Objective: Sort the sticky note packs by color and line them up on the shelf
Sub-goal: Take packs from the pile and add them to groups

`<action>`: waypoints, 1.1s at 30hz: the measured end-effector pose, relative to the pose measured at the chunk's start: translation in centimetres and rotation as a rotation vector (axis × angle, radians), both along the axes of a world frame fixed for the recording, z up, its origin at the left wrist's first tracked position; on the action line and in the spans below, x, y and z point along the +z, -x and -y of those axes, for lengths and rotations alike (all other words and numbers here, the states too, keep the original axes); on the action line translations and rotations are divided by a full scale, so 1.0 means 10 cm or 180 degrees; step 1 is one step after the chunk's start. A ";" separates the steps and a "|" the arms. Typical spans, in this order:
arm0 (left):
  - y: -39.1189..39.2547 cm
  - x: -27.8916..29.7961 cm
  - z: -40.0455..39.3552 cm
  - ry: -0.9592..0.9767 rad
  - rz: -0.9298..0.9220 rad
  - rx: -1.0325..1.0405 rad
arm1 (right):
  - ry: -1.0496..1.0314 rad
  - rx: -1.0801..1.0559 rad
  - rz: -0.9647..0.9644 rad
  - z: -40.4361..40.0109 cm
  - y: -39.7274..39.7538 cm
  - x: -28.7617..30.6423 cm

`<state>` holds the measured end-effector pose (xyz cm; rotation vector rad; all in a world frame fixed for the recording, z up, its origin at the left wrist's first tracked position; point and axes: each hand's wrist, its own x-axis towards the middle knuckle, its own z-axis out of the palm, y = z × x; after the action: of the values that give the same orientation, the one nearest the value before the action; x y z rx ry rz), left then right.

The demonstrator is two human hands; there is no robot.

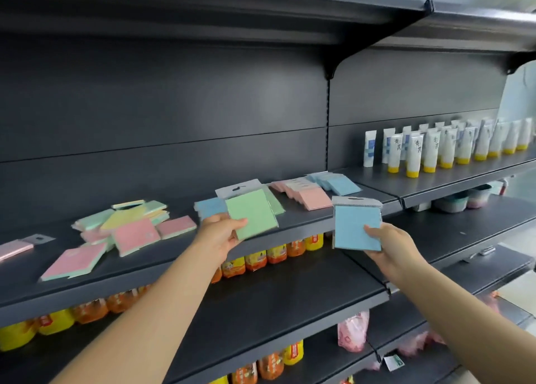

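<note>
My left hand (222, 232) pinches a green sticky note pack (251, 214) just above the dark shelf (179, 256), over another green pack (274, 201). A blue pack (357, 228) is gripped by my right hand (388, 243) in front of the shelf edge. On the shelf lie a blue pack (210, 206) behind my left hand, a row of pink packs (304, 193) and a row of blue packs (336, 182) to the right. A loose heap of pink, yellow and green packs (124, 224) sits at the left.
White tubes with yellow caps (446, 148) stand on the adjoining shelf to the right. Orange and yellow bottles (261, 257) fill the shelf below. A pink packet (352, 330) hangs lower down. Another shelf juts out overhead.
</note>
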<state>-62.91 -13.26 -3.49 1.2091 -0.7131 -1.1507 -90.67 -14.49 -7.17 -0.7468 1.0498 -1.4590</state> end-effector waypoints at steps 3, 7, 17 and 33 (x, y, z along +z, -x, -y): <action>0.26 -0.05 0.32 0.0093 0.0101 0.0138 | 0.0125 0.0096 -0.0092 0.36 0.30 0.02; 0.55 -0.17 0.78 0.0033 0.0127 0.0421 | 0.0252 0.0291 -0.0264 0.97 0.72 0.08; 0.78 -0.42 1.43 -0.0115 0.1159 0.1380 | 0.0265 0.0812 -0.0862 2.42 1.12 0.03; 0.74 -0.62 1.73 -0.0415 0.2671 0.1824 | 0.0864 0.0367 -0.3200 3.15 0.91 -0.33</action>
<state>-70.31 -30.55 -9.66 1.8761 -0.8208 -0.1806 -99.79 -45.95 -10.47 -1.8079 1.5077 -1.1102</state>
